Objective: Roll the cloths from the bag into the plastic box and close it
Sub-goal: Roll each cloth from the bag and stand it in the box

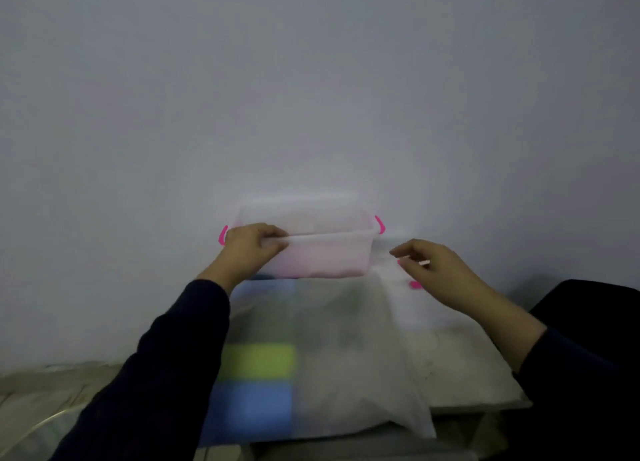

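Note:
A clear plastic box (332, 256) with pink side clips stands open at the far edge of the table, against the wall. My left hand (252, 247) grips the box's near rim at its left corner. To the right of the box, my right hand (436, 270) hovers with its fingers apart over the clear lid (408, 308), which lies flat and shows a pink clip. A translucent white bag (346, 356) lies in front of the box. Blue and green folded cloths (258, 363) show through its left side.
A pale table top (478, 374) carries everything and ends at a front edge on the right. A plain grey wall (311, 96) rises right behind the box. A dark shape (595, 308) sits at the far right. Floor shows at the lower left.

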